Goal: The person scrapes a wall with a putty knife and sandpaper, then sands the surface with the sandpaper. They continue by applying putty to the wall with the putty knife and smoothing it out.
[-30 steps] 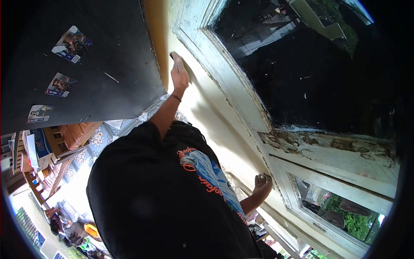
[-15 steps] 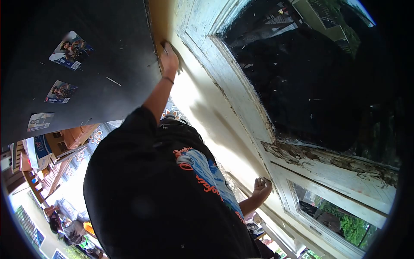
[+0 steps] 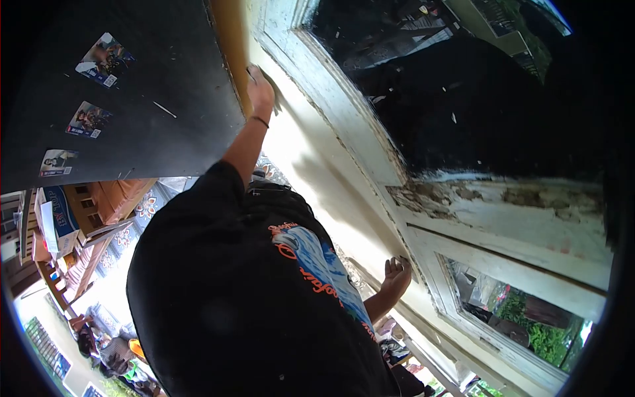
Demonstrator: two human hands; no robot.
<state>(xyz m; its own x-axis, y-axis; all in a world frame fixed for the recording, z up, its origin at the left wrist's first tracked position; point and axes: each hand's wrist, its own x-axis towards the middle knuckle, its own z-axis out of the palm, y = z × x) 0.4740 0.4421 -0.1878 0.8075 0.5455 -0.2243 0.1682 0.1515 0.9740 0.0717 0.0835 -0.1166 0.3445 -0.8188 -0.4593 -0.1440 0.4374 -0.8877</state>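
Note:
My left hand [image 3: 262, 94], with a dark band at the wrist, reaches up to the yellowish strip of wall beside the black panel. Its fingers close around a small dark object too thin to identify. Lower right, my right hand [image 3: 397, 274] is held against the pale wall [image 3: 324, 185], just beside the window frame, fingers curled. Whatever those fingers hold is mostly hidden. Between the arms, my black T-shirt [image 3: 231, 284] with a blue and orange print fills the middle. Peeling, cracked paint covers the white window frame [image 3: 357, 106] around dark glass.
At left, the black panel [image 3: 159, 66] carries several stickers [image 3: 104, 59]. Wooden furniture with cushions [image 3: 119, 198] stands over patterned floor tiles [image 3: 149, 202]. Farther off at lower left is a person [image 3: 112, 351]. Greenery shows through the lower window pane [image 3: 516, 311].
The view has shifted slightly, so the window frame and black panel sit higher and farther left. My right hand appears a little higher; my left stays near the same wall spot.

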